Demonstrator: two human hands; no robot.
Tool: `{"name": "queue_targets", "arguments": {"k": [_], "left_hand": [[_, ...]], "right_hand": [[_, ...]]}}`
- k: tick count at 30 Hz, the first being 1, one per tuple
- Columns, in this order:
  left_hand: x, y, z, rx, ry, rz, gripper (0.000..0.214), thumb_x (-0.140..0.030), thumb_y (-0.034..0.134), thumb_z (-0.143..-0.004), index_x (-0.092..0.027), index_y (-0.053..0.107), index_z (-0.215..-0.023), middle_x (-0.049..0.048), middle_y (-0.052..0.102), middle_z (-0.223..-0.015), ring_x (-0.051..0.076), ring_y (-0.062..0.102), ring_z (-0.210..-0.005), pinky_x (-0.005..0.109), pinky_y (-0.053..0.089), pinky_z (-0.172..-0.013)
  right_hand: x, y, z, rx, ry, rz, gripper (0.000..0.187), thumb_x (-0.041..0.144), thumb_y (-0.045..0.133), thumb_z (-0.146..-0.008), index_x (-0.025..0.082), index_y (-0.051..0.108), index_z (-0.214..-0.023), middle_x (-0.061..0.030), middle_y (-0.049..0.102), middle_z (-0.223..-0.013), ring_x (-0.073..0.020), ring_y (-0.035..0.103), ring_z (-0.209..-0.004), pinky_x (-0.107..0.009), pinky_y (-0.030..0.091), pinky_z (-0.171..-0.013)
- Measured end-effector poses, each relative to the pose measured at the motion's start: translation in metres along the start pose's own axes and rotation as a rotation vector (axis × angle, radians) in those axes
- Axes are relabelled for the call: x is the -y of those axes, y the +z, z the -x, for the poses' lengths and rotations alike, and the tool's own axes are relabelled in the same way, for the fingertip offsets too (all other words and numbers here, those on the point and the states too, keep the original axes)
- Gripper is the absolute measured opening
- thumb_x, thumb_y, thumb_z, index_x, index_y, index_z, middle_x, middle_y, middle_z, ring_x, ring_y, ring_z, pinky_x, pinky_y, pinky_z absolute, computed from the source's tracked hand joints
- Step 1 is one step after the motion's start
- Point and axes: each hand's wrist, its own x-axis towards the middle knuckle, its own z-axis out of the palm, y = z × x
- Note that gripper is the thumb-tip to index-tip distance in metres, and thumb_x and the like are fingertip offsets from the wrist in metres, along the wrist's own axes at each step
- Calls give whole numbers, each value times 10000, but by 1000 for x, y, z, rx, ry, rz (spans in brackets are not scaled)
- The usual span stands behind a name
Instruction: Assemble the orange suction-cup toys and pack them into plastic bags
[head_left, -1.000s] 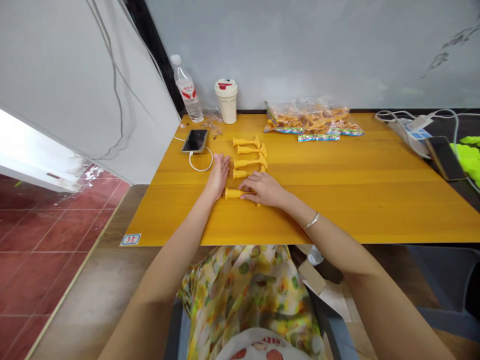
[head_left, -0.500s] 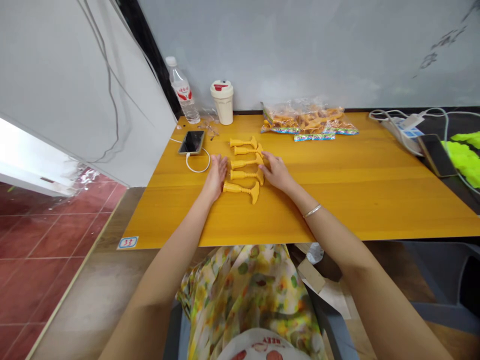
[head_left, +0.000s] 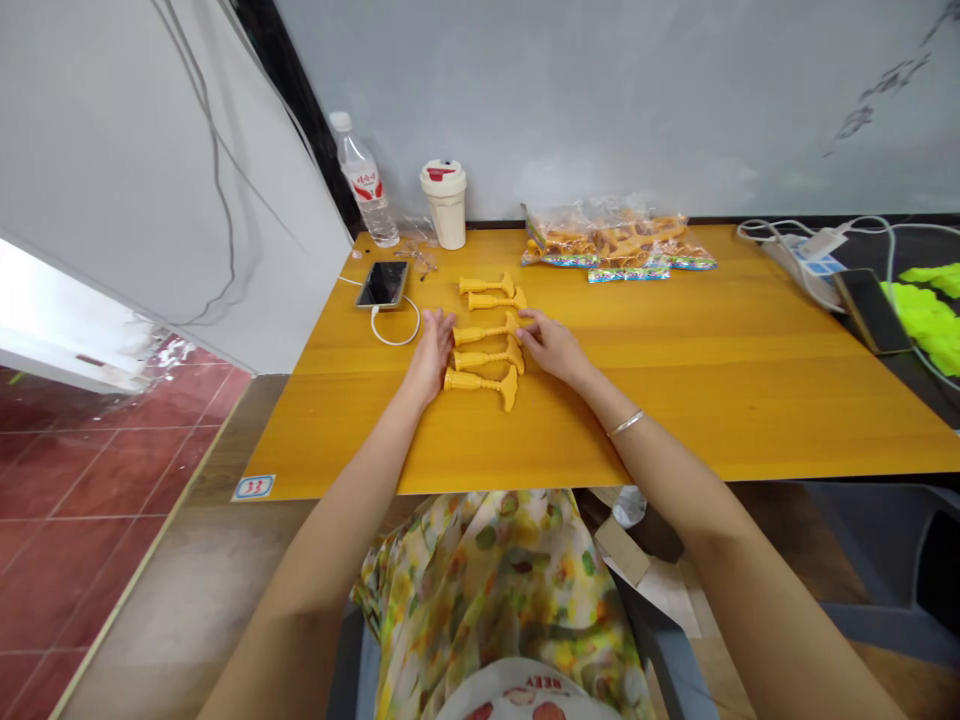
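Several yellow hammer-shaped plastic pieces lie in a column on the table, ridged handles pointing left and curved heads right. My left hand [head_left: 433, 350] rests on edge beside the handle ends, its fingers stretched out, close to the middle piece [head_left: 480, 333] and the piece below it [head_left: 484, 358]. From the other side, my right hand [head_left: 551, 343] reaches the heads of these two with thumb and fingers apart, its fingertips at or touching them. The nearest piece [head_left: 480, 383] lies just below. Two more, the farthest piece [head_left: 484, 285] and its neighbour [head_left: 495, 299], sit apart beyond the hands.
Clear bags [head_left: 615, 240] of orange plastic pieces lie at the back of the wooden table [head_left: 712, 400]. A charging phone [head_left: 384, 284], a water bottle [head_left: 367, 190] and a lidded cup [head_left: 446, 205] stand back left. A power strip [head_left: 806, 262] and another phone [head_left: 870, 310] are at right.
The middle piece and the one below it have shifted left and slightly towards me, closer to the nearest piece and my left hand. My right fingers have moved slightly; the two farthest pieces stayed put.
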Motion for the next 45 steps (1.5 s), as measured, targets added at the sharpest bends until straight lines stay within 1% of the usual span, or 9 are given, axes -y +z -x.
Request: {"name": "queue_targets", "arguments": {"k": [6, 10, 15, 18, 21, 27, 33, 40, 45], "left_hand": [[1, -1, 0, 10, 21, -12, 809, -676, 90, -985, -208, 161, -1641, 118, 271, -1690, 185, 282, -1555, 319, 266, -1249], [2, -5, -4, 37, 21, -22, 818, -682, 79, -985, -198, 149, -1640, 126, 267, -1691, 179, 278, -1558, 329, 249, -1256], [-5, -10, -23, 43, 26, -128, 810, -661, 57, -995, -177, 144, -1639, 139, 266, -1689, 189, 258, -1566, 354, 171, -1282], [-7, -10, -40, 79, 25, -150, 830, -666, 61, -994, -147, 123, -1639, 169, 338, -1654, 208, 284, -1558, 372, 185, -1279], [-3, -9, -52, 114, 39, -150, 857, -683, 73, -989, -122, 171, -1628, 189, 410, -1613, 222, 360, -1526, 370, 226, -1265], [5, -16, -58, 79, 80, -115, 879, -759, 144, -954, -154, 406, -1535, 180, 597, -1439, 254, 544, -1383, 386, 385, -1177], [-14, -19, -41, 50, 160, -103, 910, -823, 191, -911, -170, 481, -1474, 147, 703, -1174, 219, 666, -1159, 350, 500, -1032], [-19, -29, -37, -20, 112, -149, 880, -789, 211, -935, -105, 552, -1372, 87, 701, -850, 160, 684, -775, 261, 535, -750], [-4, -36, -46, -18, 95, -250, 826, -791, 292, -923, -105, 633, -1234, 84, 679, -815, 165, 662, -721, 267, 533, -711]], "right_hand": [[6, -7, 3, 20, 83, 37, 385, 397, 523, -982, 229, 624, -1313, -61, 782, -935, -270, 716, -894, -430, 540, -883], [-3, -6, -2, -25, 101, 7, 381, 404, 513, -974, 227, 642, -1285, -43, 760, -847, -245, 696, -798, -403, 545, -837], [-26, 2, -20, -149, 48, -34, 448, 324, 515, -955, 174, 572, -1373, -128, 743, -1204, -300, 633, -1173, -506, 461, -1070], [-36, 5, -27, -88, 46, -66, 526, 303, 503, -956, 159, 493, -1462, -143, 681, -1349, -311, 561, -1318, -543, 400, -1139], [-39, 9, -29, -44, 2, -122, 542, 314, 506, -959, 198, 469, -1488, -119, 685, -1351, -300, 558, -1342, -561, 378, -1163], [-33, 12, -26, -24, 13, -406, 569, 438, 492, -982, 171, 449, -1483, -114, 754, -1161, -253, 691, -1113, -506, 487, -1086], [-18, 4, -18, -122, -40, -539, 643, 653, 511, -940, 234, 498, -1428, -133, 664, -1344, -264, 598, -1300, -482, 443, -1139], [-6, 7, -5, -71, 1, -444, 550, 558, 543, -949, 222, 553, -1384, -112, 734, -1216, -267, 659, -1187, -508, 475, -1092], [-7, 6, -5, -32, 35, -402, 501, 492, 558, -950, 214, 580, -1366, -95, 752, -1169, -246, 701, -1052, -470, 526, -1017]]}}
